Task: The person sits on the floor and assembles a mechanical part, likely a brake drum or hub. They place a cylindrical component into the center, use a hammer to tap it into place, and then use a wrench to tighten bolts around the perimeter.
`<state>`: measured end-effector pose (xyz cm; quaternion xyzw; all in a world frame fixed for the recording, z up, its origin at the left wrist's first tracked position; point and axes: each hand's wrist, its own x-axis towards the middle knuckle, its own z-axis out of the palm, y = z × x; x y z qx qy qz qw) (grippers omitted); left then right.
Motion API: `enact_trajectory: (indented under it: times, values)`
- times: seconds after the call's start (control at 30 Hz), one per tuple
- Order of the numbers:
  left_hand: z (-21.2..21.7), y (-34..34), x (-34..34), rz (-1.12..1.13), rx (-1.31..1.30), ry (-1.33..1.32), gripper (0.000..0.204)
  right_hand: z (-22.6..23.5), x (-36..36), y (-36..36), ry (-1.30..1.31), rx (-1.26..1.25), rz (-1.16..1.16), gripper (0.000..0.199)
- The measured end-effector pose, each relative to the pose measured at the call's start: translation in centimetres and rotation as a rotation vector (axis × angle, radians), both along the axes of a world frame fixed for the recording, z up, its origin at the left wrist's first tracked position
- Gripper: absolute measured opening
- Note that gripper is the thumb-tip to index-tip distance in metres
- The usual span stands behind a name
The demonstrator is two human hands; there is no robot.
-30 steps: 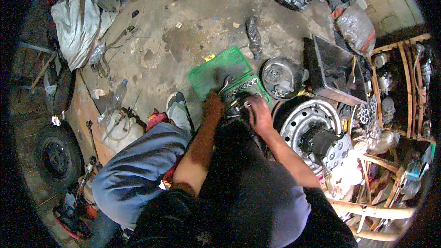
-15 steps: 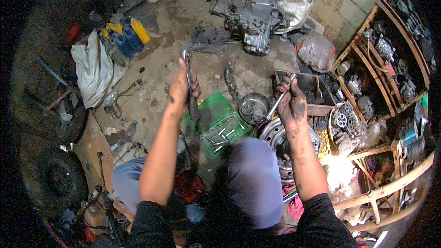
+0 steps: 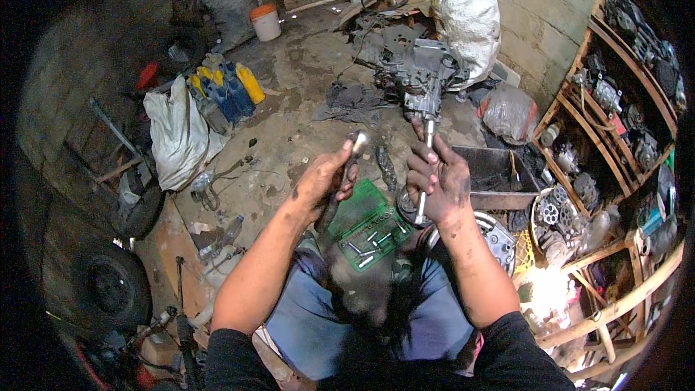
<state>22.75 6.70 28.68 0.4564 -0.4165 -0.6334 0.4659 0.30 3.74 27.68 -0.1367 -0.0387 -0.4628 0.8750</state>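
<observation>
My left hand (image 3: 318,185) is closed around the dark handle of a ratchet (image 3: 359,143), its shiny head sticking up past the thumb. To its right, my right hand (image 3: 443,182) grips a long silver extension bar (image 3: 420,206), held nearly upright, with its ends showing above and below the fingers. The two tools are apart. Below and between the hands, an open green socket set case (image 3: 394,249) lies on the floor, with several sockets and silver pieces in it.
A greasy gearbox (image 3: 426,76) sits on the floor ahead, near a white sack (image 3: 467,25). At the right are a dark metal tray (image 3: 499,200) with a brush and a wooden shelf (image 3: 579,127) of parts. A tyre (image 3: 108,286) lies at the left.
Both hands have come closer together. The ratchet now tilts to the right, and the extension bar has swung more upright. The view has shifted, showing more of the far wall.
</observation>
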Motion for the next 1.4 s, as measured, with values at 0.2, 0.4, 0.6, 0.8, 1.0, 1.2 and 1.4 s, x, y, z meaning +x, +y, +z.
enact_trajectory:
  times: [0.2, 0.4, 0.6, 0.8, 1.0, 1.2, 1.4]
  values:
    - [-1.2, -2.2, -0.5, -0.072, 0.138, 0.198, 0.059, -0.9, 1.6, 0.2, 0.307, -0.052, -0.172, 0.048]
    - [-2.0, -3.4, 1.7, -0.262, 0.214, 0.391, 0.065, -3.1, 2.5, 0.3, 1.046, -0.459, -0.550, 0.040]
    - [-2.4, -4.2, 1.6, -0.267, 0.251, 0.338, 0.051, -4.1, 2.8, -1.1, 1.156, -0.538, -0.531, 0.040]
    - [-2.2, -3.3, 0.7, -0.170, 0.168, 0.257, 0.042, -3.8, 3.0, -1.1, 1.170, -0.539, -0.458, 0.044]
    - [-3.2, -3.8, 0.8, -0.032, 0.025, -0.095, 0.042, -4.0, 2.6, -1.3, 1.085, -0.560, -0.392, 0.043]
    - [-0.8, -2.4, -1.3, 0.114, -0.423, -0.424, 0.031, -4.3, 2.9, -1.0, 0.952, -0.497, -0.358, 0.041]
    - [-0.3, -1.3, -1.5, 0.149, -0.455, -0.398, 0.037, -3.6, 2.8, -0.6, 0.728, -0.272, -0.186, 0.037]
